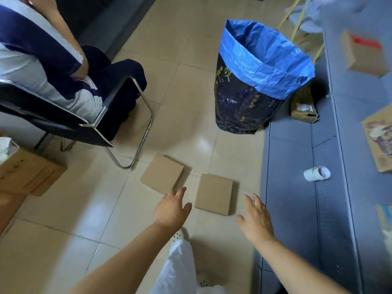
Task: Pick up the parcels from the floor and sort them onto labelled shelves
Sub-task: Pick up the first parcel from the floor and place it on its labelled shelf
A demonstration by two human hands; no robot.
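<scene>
Two flat cardboard parcels lay on the tiled floor [89, 209], side by side and apart from each other, close to the front edge of the grey shelf unit [297, 187]. The right parcel [214, 194] sat nearer the shelf; the left parcel [162, 174] sat just beside the metal leg of a chair [118, 107] with a person seated in it. Left hand [172, 209] was spread, fingers loose, holding nothing, fingertips at the near edge of the left parcel; contact could not be confirmed. Right hand [257, 219] was also spread and empty, just right of the right parcel and apart from it. A dark sack with blue liner [258, 81] stood upright on the floor beyond the parcels. On the shelf surface: a small white roll [317, 174] and other boxes [362, 54] further back.
</scene>
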